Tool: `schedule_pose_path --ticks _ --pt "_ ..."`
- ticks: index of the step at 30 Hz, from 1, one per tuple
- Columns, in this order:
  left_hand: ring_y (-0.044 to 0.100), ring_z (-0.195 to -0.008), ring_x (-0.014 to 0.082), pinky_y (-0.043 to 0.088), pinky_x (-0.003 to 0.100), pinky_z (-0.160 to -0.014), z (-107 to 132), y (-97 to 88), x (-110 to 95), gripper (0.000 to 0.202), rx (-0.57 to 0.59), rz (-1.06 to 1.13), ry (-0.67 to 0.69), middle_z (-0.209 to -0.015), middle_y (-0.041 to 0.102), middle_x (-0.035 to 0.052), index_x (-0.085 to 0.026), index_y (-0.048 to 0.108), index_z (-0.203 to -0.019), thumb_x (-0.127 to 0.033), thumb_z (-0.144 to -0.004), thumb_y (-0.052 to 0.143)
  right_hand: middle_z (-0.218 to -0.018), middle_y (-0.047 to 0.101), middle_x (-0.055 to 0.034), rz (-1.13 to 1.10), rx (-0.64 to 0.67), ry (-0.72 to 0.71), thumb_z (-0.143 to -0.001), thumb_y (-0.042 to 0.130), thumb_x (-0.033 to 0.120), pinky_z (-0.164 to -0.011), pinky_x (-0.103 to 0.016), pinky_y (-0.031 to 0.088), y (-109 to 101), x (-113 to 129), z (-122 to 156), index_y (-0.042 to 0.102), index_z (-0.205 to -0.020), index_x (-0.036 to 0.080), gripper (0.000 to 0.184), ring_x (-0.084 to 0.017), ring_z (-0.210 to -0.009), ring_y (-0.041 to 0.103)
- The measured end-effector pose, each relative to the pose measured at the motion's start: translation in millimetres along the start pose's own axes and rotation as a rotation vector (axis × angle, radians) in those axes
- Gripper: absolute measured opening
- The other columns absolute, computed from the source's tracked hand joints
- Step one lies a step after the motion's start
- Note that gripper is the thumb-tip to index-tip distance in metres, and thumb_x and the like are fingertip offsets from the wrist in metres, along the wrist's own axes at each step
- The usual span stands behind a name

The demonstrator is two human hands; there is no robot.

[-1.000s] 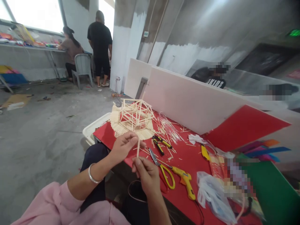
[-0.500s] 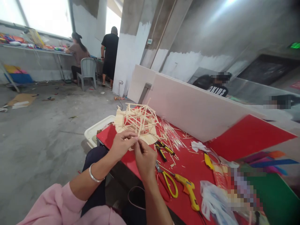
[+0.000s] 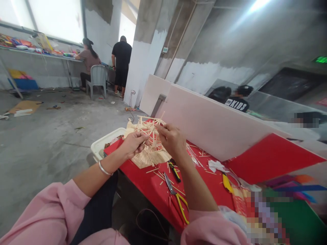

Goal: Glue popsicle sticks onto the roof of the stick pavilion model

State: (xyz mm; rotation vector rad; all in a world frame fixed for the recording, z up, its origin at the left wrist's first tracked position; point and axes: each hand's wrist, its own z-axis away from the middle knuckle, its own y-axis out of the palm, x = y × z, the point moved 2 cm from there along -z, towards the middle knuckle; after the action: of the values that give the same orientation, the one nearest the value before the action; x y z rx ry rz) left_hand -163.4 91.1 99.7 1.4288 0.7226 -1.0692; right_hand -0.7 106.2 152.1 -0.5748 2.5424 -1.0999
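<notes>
At frame centre the pale wooden stick-frame model [image 3: 153, 153] stands on the red tabletop [image 3: 149, 187], with the left hand [image 3: 133, 143] at its left side and the right hand [image 3: 172, 137] at its upper right. A white plastic tray [image 3: 101, 145] sits just left of it, off the table's corner. Black-and-yellow pliers [image 3: 174, 169] and yellow-handled scissors [image 3: 176, 199] lie below it, and a long white board [image 3: 212, 124] stands behind, upper right.
</notes>
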Motion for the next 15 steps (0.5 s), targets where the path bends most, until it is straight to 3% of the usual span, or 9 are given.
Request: schedule_pose_path --ticks 3,6,15 --pt "0.036 -0.03 0.001 0.019 0.014 -0.028 -5 0.1 4 0.028 -0.014 0.031 -0.041 -0.048 0.057 -0.0046 -0.015 0.056 -0.065 -0.032 -0.079 0.073 -0.08 0.065 -0.0047 0.071 0.03 0.004 -0.095 0.049 0.029 -0.056 -0.026 0.026 10 -4 -9 0.075 -0.109 0.031 0.03 -0.013 -0.066 0.049" --pt "0.038 -0.032 0.0007 0.02 0.013 -0.028 -9 -0.2 7 0.026 -0.019 0.092 -0.05 -0.053 0.062 -0.0028 -0.015 0.057 -0.067 -0.03 -0.077 0.075 -0.073 0.062 -0.0035 0.066 0.024 0.003 -0.095 0.048 0.03 -0.055 -0.027 0.023 13 -5 -11 0.077 -0.105 0.029 0.031 -0.012 -0.064 0.047" --pt "0.05 -0.036 0.0036 0.032 0.012 -0.031 -12 4.6 12 0.022 -0.082 0.253 -0.104 -0.058 0.066 -0.0009 -0.016 0.054 -0.072 -0.021 -0.08 0.074 -0.075 0.069 -0.0028 0.035 0.027 0.031 -0.094 0.048 0.029 -0.056 -0.027 0.027 16 -9 -14 0.075 -0.109 0.03 0.031 -0.014 -0.068 0.055"
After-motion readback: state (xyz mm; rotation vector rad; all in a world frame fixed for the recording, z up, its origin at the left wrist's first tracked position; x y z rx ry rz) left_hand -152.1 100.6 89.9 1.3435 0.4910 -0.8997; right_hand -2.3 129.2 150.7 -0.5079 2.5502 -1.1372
